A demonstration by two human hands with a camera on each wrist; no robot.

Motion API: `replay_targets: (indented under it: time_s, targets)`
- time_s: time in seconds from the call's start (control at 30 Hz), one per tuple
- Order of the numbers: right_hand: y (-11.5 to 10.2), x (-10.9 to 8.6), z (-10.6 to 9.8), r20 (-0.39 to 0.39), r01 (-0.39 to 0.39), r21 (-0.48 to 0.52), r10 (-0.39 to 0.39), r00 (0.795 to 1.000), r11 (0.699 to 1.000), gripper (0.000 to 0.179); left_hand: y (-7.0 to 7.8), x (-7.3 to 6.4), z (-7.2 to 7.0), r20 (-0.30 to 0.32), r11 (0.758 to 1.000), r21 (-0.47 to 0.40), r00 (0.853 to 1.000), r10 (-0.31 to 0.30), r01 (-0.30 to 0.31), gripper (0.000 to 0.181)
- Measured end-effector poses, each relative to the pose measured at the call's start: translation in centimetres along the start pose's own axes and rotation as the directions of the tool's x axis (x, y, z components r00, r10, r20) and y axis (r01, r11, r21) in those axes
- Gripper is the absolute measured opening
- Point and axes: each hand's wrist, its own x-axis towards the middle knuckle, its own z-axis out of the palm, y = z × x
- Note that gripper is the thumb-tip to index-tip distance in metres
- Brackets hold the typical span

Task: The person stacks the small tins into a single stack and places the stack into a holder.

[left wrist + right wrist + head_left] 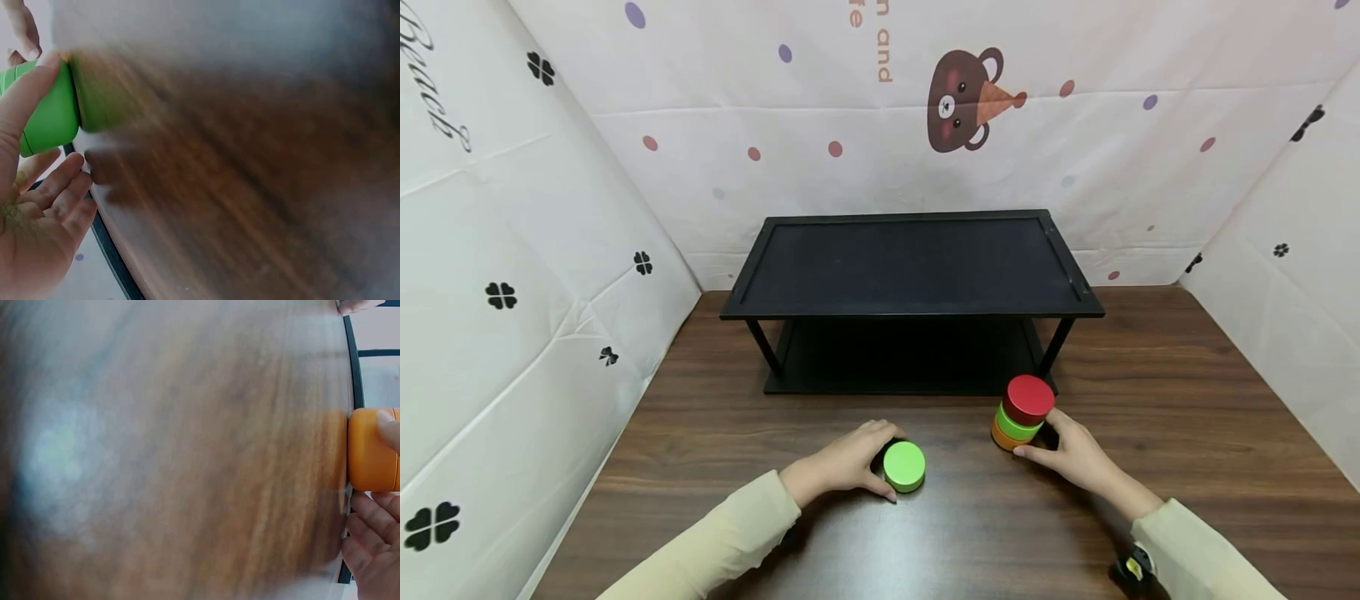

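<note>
A green round container (904,466) stands on the table in the head view, a seam running round it in the left wrist view. My left hand (859,460) curves loosely about its left side, thumb and fingers apart. In the left wrist view the thumb (28,94) lies across the green wall and the other fingers spread below. At the right is a stack: red round container (1030,398) on top, green one (1019,426) in the middle, orange one (1008,437) at the bottom. My right hand (1078,454) holds the orange container, thumb in front; some fingertips are hidden behind the stack.
A black two-level shelf (910,265) stands at the back of the brown wooden table (700,467). The stack is close to its front right corner. White printed cloth (820,183) walls the back and both sides.
</note>
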Motion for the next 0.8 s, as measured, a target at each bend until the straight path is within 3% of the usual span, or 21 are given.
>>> replay_targets:
  time_s: [0.33, 0.8]
  targets:
    - [-0.02, 0.08, -0.01, 0.008, -0.003, 0.009, 0.003, 1.0, 1.0, 0.053, -0.07, 0.05, 0.05, 0.011, 0.999, -0.025, 1.0, -0.022, 0.022, 0.066]
    - [0.05, 0.06, 0.03, 0.003, -0.003, 0.002, 0.003, 1.0, 1.0, 0.052, 0.01, 0.15, 0.04, 0.007, 0.998, -0.057, 1.0, 0.005, -0.005, 0.061]
